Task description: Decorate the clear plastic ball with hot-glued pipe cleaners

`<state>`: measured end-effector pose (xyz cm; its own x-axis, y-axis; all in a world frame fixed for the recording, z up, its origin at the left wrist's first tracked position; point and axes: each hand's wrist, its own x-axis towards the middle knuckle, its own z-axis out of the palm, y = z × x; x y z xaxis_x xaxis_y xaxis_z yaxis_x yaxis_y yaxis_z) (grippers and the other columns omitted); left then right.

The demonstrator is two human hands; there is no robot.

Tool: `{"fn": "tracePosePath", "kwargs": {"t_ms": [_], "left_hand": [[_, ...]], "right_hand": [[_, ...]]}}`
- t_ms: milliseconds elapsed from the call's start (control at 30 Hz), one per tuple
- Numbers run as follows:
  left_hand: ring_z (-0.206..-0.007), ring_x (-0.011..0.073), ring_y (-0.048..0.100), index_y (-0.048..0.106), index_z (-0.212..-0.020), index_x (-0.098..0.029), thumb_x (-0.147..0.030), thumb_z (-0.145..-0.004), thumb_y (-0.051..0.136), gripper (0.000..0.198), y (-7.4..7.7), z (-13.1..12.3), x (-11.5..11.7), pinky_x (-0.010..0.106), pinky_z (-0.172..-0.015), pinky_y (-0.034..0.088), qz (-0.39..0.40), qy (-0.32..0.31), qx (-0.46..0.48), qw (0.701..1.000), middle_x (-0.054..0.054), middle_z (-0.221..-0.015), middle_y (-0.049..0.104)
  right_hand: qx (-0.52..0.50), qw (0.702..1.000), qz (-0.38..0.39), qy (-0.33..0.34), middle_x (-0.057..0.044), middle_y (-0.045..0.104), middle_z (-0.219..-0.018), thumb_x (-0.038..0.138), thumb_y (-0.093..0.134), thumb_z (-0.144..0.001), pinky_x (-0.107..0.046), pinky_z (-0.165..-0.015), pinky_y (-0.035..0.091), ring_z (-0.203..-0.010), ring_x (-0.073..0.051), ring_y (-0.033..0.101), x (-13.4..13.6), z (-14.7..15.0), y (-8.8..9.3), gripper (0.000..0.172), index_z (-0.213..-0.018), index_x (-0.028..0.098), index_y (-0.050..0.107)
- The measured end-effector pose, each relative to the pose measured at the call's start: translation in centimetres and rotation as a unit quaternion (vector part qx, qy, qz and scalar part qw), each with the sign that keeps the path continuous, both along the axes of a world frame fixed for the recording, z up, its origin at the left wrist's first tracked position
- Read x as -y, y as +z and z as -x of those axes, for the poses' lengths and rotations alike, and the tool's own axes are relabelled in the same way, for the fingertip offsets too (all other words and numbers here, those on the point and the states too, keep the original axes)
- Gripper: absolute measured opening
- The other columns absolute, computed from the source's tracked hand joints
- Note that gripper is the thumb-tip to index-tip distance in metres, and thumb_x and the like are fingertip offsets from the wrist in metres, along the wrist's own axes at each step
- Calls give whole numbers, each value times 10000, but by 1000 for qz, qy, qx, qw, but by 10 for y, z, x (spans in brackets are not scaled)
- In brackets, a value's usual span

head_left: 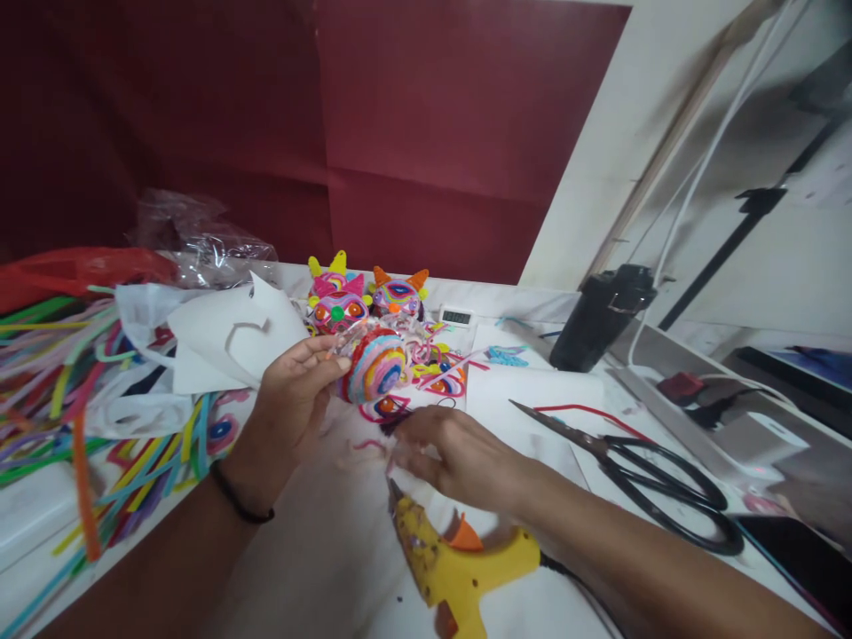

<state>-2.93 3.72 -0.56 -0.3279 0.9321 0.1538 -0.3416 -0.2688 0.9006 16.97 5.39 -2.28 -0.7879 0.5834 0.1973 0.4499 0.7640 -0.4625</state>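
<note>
Between the fingers and thumb of my left hand [293, 404] is a round ball [376, 366] wound in stripes of red, orange, blue and pink. My right hand [449, 453] is low over the table, just right of and below the ball; its fingers are curled and blurred, and what they may hold is hidden. Under the ball lies a pink-edged piece with an orange eye [386, 406]. A yellow glue gun [459, 568] lies on the white table below my right hand, its nozzle pointing up and left.
Decorated figures with horns [338, 306] stand at the back. Pipe cleaners [133, 470] and cut white paper [226, 342] fill the left. On the right are black scissors [619, 461], a dark bottle [599, 319], a phone [792, 559] and a small digital timer [456, 316].
</note>
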Motion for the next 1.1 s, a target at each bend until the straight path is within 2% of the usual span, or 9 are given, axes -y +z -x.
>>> {"fn": "tracePosePath", "kwargs": {"t_ms": [67, 167, 300, 433, 633, 800, 1000, 1100], "left_hand": [[-561, 101, 529, 628, -866, -155, -138, -625, 741, 267, -1, 1, -1, 261, -649, 474, -6, -9, -8, 1000, -69, -605, 541], [-551, 93, 506, 625, -860, -153, -128, -625, 728, 257, 0, 2, -2, 248, -630, 459, -11, -12, -7, 1000, -77, -597, 520], [-572, 105, 531, 628, -839, -147, -125, -599, 731, 261, 1, 4, -3, 249, -627, 449, -11, -5, 7, 1000, -69, -597, 540], [-618, 114, 558, 631, -845, -137, -134, -587, 747, 283, 0, 6, -4, 252, -652, 458, -8, 1, 10, 1000, -50, -645, 583], [-625, 117, 577, 633, -859, -148, -149, -571, 767, 318, -3, 6, -6, 239, -616, 472, 3, 13, 17, 1000, -31, -689, 632], [-643, 138, 599, 638, -840, -151, -187, -567, 769, 305, -5, 3, -6, 228, -577, 474, 21, 11, -4, 1000, -14, -679, 642], [-536, 82, 530, 640, -863, -165, -156, -560, 763, 327, -7, 1, -8, 191, -535, 468, 55, 22, -3, 998, -49, -648, 617], [-553, 90, 545, 640, -851, -167, -156, -542, 771, 336, -9, 0, -9, 202, -551, 490, 58, 20, 13, 998, -40, -680, 637]], "right_hand": [[31, 999, 0, 14, -106, 706, -834, 238, 577, -864, -283, -658, 438, -758, -211, 635, -11, 17, -7, 151, -884, 135, 685], [34, 999, 13, 28, -73, 708, -763, 87, 574, -802, -267, -668, 423, -738, -190, 633, -23, 31, -15, 151, -733, 151, 693], [-5, 999, 49, 10, -32, 699, -699, -2, 522, -759, -226, -615, 424, -651, -144, 621, -31, 29, -18, 228, -734, 152, 689], [-62, 992, 106, -21, -7, 669, -617, 58, 504, -818, -201, -547, 433, -561, -118, 606, -36, 18, -20, 196, -722, 138, 654], [-167, 969, 168, -68, -33, 681, -670, 191, 540, -833, -230, -559, 466, -618, -151, 637, -46, 6, -26, 143, -740, 141, 637], [-246, 942, 206, -95, -26, 684, -667, 216, 622, -742, -239, -545, 461, -581, -144, 618, -52, -1, -24, 77, -768, 146, 642], [-298, 915, 249, -111, 1, 671, -624, 240, 685, -651, -235, -523, 441, -544, -130, 601, -57, -6, -26, 134, -749, 153, 659], [-312, 901, 275, -122, 1, 662, -606, 279, 718, -612, -255, -536, 454, -536, -136, 598, -57, -6, -24, 177, -723, 151, 663]]}}
